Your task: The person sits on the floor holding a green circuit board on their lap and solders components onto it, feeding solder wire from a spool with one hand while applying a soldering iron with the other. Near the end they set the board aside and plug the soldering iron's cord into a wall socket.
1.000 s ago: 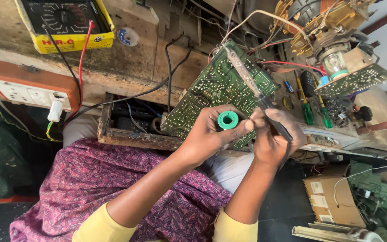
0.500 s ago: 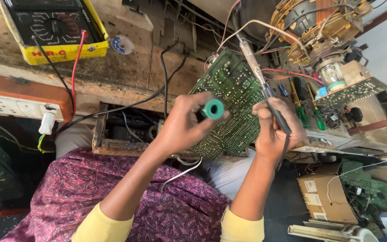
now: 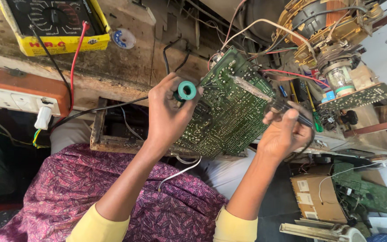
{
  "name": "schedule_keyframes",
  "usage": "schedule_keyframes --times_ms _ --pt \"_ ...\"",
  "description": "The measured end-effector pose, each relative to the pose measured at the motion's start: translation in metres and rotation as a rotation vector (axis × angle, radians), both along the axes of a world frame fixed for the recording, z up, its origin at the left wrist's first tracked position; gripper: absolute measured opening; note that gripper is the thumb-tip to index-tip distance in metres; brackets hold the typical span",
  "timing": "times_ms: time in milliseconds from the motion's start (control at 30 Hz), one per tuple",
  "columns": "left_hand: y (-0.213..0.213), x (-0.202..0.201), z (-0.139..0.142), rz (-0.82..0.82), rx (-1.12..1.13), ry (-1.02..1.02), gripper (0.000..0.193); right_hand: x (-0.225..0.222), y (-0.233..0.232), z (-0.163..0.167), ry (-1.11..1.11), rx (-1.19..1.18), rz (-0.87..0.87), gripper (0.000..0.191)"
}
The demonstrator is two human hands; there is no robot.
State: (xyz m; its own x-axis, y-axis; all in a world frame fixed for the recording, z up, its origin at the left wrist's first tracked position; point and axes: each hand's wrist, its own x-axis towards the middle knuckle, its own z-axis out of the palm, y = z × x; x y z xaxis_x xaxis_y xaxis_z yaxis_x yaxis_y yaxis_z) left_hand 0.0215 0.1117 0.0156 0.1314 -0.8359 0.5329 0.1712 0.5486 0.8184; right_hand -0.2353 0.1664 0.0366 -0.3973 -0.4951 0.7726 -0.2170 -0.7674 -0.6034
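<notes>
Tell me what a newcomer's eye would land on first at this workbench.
First, the big green circuit board tilted up at the centre, solder side toward the camera. The left hand holds a small green spool at the board's left edge, while the right hand grips a soldering iron whose tip lies on the board. Next, the yellow multimeter at top left, with red and black leads trailing down.

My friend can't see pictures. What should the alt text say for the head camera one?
A person's left hand holds a small green spool against a green circuit board, while the right hand holds a soldering iron with its tip on the board. A yellow meter with red and black leads sits on the worn wooden bench behind.
</notes>
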Motion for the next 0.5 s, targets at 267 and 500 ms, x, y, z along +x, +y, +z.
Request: schedule_keyframes --times_ms 267,500 --pt "-0.0054 -0.0013 -0.0018 0.031 -0.031 -0.011 0.017 0.0049 -0.0073 -0.0031 -0.112 0.062 -0.084 0.033" --pt "-0.0046 -0.0019 -0.0046 0.043 -0.039 0.002 0.018 0.0073 -0.0098 -0.0073 -0.113 0.081 -0.121 0.037"
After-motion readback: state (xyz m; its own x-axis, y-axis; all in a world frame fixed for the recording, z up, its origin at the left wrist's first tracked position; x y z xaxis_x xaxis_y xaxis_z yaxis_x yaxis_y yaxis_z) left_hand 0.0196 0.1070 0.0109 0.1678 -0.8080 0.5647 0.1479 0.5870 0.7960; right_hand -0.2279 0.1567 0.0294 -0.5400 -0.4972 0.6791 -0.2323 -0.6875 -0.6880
